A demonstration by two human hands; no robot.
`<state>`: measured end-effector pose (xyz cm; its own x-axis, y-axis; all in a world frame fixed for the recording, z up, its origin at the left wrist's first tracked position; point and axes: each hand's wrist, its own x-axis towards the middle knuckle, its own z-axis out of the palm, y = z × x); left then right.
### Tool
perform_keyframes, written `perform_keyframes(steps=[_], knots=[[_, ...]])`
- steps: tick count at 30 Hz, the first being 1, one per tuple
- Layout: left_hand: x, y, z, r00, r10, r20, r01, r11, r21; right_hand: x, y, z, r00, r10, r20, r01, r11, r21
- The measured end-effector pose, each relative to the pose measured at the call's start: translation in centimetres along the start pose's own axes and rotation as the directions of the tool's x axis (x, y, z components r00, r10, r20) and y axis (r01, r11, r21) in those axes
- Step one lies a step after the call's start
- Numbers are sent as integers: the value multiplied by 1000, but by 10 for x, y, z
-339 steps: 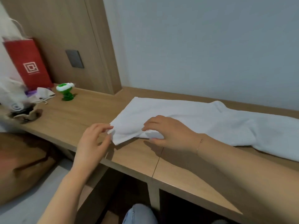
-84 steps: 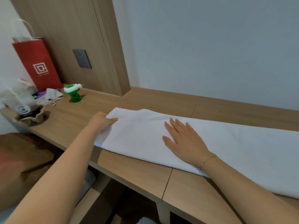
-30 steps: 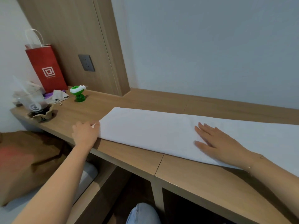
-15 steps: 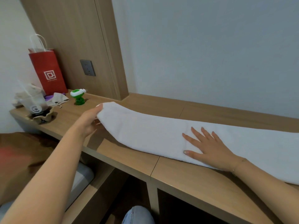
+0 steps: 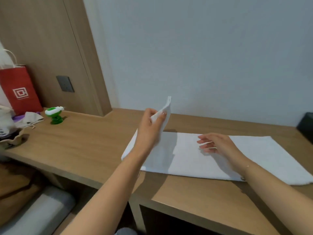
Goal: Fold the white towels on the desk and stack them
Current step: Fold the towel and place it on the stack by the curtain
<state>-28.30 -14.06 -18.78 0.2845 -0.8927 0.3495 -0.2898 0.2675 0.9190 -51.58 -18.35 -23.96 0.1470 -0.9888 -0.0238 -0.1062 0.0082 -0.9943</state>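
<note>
A long white towel [image 5: 254, 155], folded into a strip, lies across the wooden desk [image 5: 81, 145]. My left hand [image 5: 150, 128] pinches the towel's left end and holds it raised above the desk, over the strip's middle. My right hand [image 5: 218, 146] hovers just above the towel's middle with its fingers loosely spread and relaxed, holding nothing.
At the desk's far left stand a red paper bag [image 5: 18, 90], a green and white gadget [image 5: 55, 115], a crumpled cloth [image 5: 31, 117] and a plastic cup in a paper holder [image 5: 8, 131]. A dark object [image 5: 306, 126] sits at the right edge. The grey wall runs behind the desk.
My left hand has lifted the towel's left end higher and carried it rightward over the strip. My right hand has lifted off the towel it was pressing.
</note>
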Motion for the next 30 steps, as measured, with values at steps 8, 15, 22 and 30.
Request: perform_keyframes(steps=[8, 15, 22, 30], knots=[[-70, -62, 60, 981, 49, 189, -105, 950, 296, 16, 12, -16, 969, 232, 87, -211, 956, -203], [-72, -66, 63, 927, 127, 353, -283, 853, 438, 34, -6, 12, 944, 313, 103, -238, 865, -443], [-81, -59, 50, 958, 276, 81, -288, 916, 281, 27, -13, 19, 974, 199, 112, -160, 944, -287], [-80, -62, 54, 838, 516, 179, -546, 776, 317, 29, -37, -43, 982, 121, -147, -105, 989, 108]])
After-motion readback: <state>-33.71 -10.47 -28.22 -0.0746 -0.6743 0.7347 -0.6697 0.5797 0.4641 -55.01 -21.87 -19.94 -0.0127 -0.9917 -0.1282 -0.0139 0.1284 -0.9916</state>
